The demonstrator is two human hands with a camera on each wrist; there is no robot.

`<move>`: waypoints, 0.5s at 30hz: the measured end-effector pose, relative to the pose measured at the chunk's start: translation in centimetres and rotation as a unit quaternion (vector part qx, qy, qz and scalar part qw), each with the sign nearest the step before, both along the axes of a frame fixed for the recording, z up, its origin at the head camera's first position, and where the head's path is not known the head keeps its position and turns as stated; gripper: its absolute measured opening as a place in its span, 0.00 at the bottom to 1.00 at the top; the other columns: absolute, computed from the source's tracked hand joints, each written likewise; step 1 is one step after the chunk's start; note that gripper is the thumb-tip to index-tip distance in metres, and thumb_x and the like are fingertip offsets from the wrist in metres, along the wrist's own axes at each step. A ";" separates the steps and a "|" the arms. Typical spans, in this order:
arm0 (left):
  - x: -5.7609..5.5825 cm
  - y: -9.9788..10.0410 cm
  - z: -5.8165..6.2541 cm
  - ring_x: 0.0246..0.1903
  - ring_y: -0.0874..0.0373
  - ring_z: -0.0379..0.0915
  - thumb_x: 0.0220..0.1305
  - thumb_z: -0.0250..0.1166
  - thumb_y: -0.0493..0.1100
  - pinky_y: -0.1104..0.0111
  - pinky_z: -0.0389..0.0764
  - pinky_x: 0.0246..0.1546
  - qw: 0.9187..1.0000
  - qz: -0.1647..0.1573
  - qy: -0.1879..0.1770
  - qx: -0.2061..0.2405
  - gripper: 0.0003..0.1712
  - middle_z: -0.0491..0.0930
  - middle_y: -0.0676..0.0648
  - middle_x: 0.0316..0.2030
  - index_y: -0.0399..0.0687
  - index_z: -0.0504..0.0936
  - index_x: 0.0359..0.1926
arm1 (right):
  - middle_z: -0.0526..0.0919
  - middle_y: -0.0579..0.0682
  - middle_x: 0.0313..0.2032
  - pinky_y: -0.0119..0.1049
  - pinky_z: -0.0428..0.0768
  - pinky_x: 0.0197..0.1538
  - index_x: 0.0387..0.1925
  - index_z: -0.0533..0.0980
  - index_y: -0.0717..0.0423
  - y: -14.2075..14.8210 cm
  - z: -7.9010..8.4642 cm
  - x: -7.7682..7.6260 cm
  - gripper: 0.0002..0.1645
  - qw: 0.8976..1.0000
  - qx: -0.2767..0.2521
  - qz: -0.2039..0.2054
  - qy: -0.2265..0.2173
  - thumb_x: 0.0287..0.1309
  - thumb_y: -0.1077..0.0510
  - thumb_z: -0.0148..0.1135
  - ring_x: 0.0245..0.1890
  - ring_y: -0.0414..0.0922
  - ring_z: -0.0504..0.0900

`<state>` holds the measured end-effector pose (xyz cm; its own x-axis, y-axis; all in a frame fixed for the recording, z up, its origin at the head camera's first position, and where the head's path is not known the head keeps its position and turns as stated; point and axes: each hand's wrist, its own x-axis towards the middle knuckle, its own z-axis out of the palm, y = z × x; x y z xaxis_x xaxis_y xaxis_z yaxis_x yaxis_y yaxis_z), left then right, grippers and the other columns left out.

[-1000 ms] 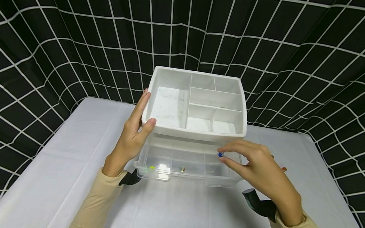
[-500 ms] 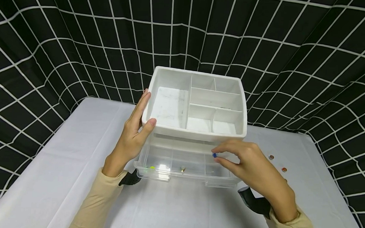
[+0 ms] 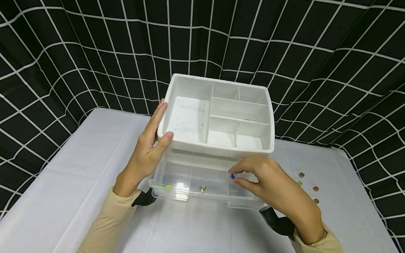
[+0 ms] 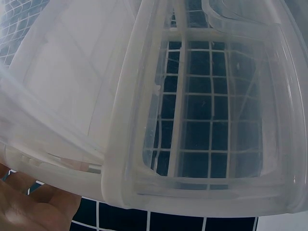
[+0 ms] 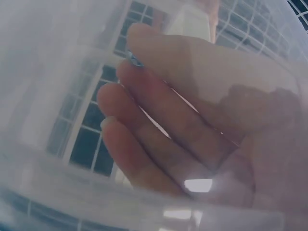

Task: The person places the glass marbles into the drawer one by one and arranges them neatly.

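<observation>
My right hand (image 3: 268, 184) pinches a small shiny blue bead (image 3: 233, 176) between thumb and index finger. It is over the right part of a clear drawer (image 3: 208, 198), near a divider. In the right wrist view, the hand shows through clear plastic, the bead (image 5: 134, 59) at its fingertips. The drawer stands out from under a white compartment box (image 3: 184, 144). My left hand (image 3: 145, 154) rests against the box's left side, fingers straight, thumb on the front corner. A yellow-green bead (image 3: 169, 186) lies in the drawer's left section, a gold-coloured one (image 3: 203, 188) in its middle section.
Several small round pieces lie on the white cloth (image 3: 335, 227) at right, among them an orange one (image 3: 315, 188) and a green one (image 3: 299, 183). The box's top tray has several compartments. Behind the table hangs a black curtain (image 3: 208, 38) with white grid lines.
My right hand has moved left and slightly toward me over the drawer, still pinching the blue bead. More pieces at right have come into view. The left hand has stayed put.
</observation>
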<state>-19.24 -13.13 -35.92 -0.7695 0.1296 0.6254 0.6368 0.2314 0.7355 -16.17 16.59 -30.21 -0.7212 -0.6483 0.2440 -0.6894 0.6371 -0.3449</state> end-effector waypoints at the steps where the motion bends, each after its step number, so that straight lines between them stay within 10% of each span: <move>1: 0.0 0.0 0.0 0.79 0.58 0.38 0.70 0.51 0.33 0.72 0.49 0.76 1.000 0.000 0.000 0.000 0.39 0.42 0.50 0.80 0.47 0.49 0.79 | 0.89 0.41 0.36 0.36 0.85 0.43 0.37 0.87 0.53 0.0 0.0 0.0 0.09 1.000 0.001 0.002 -0.001 0.52 0.64 0.73 0.41 0.40 0.86; 15: 0.0 0.0 0.0 0.79 0.57 0.38 0.70 0.52 0.33 0.71 0.49 0.77 1.000 0.005 0.000 -0.002 0.39 0.43 0.49 0.79 0.46 0.49 0.79 | 0.89 0.43 0.35 0.34 0.84 0.40 0.37 0.87 0.54 -0.6 0.2 -0.2 0.09 0.999 0.026 -0.004 -0.031 0.51 0.64 0.73 0.38 0.40 0.85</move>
<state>-19.23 -13.15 -35.94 -0.7707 0.1246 0.6249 0.6345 0.2406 0.7345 -16.39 15.97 -29.98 -0.7396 -0.6527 0.1640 -0.6619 0.6614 -0.3528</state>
